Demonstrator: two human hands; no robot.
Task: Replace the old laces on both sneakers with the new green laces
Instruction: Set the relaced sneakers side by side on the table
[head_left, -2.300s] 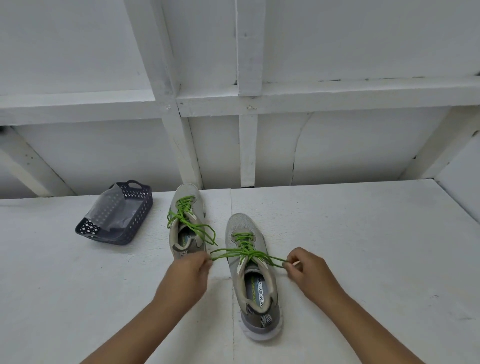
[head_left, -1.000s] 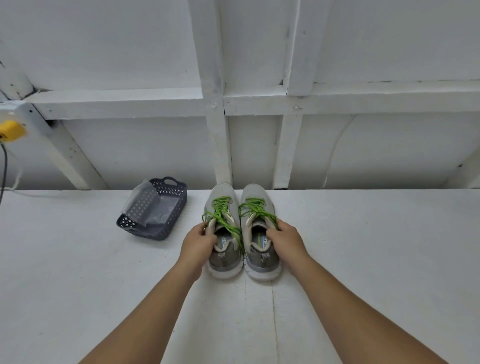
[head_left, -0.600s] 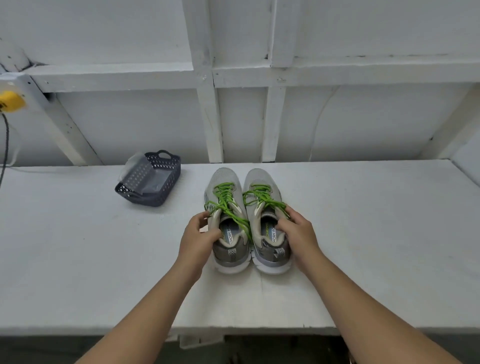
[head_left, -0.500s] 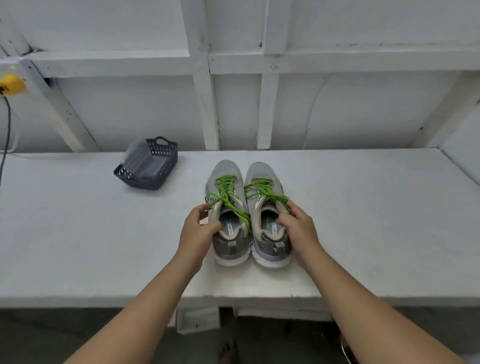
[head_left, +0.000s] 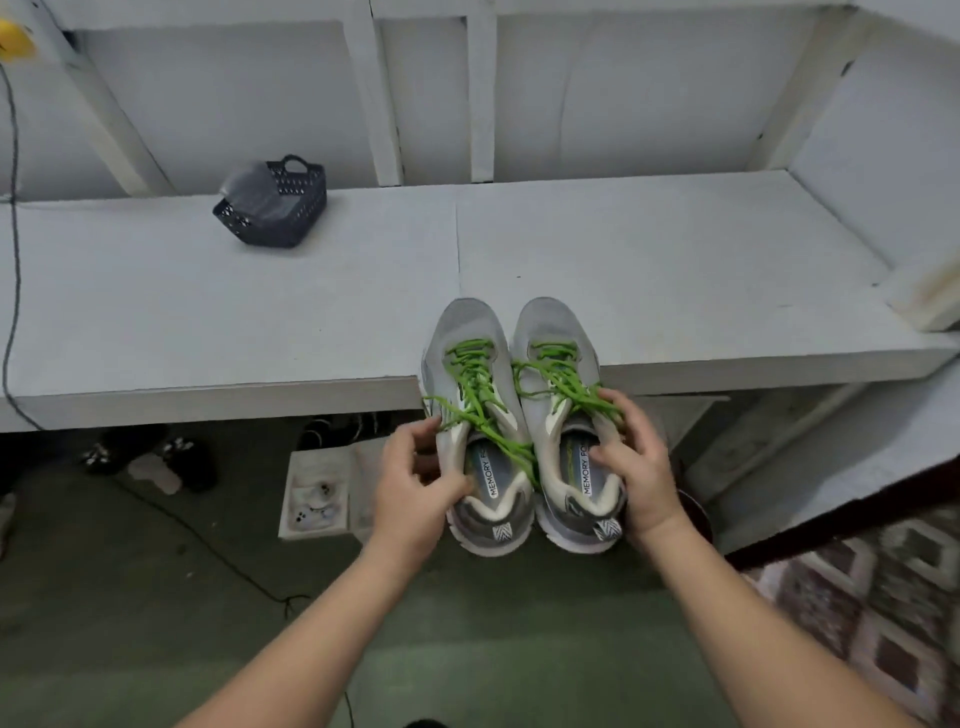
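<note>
- The tabletop (head_left: 208, 312) is a long white painted board with a thin seam across it near the middle.
- Behind it stands a white wall (head_left: 623, 104) with upright and slanted white wooden beams (head_left: 480, 93).
- A dark perforated basket (head_left: 275, 205) with a clear plastic piece in it sits at the back left of the tabletop.
- A thin dark cable (head_left: 13, 234) hangs down at the far left, below a yellow object (head_left: 13, 41) in the corner.
- The floor (head_left: 156, 623) under the tabletop is dark greenish, in shadow.
- On the floor lie dark shoes (head_left: 150, 457) and a pale flat box (head_left: 317, 493).
- At the right is a patterned rug (head_left: 857, 613).
</note>
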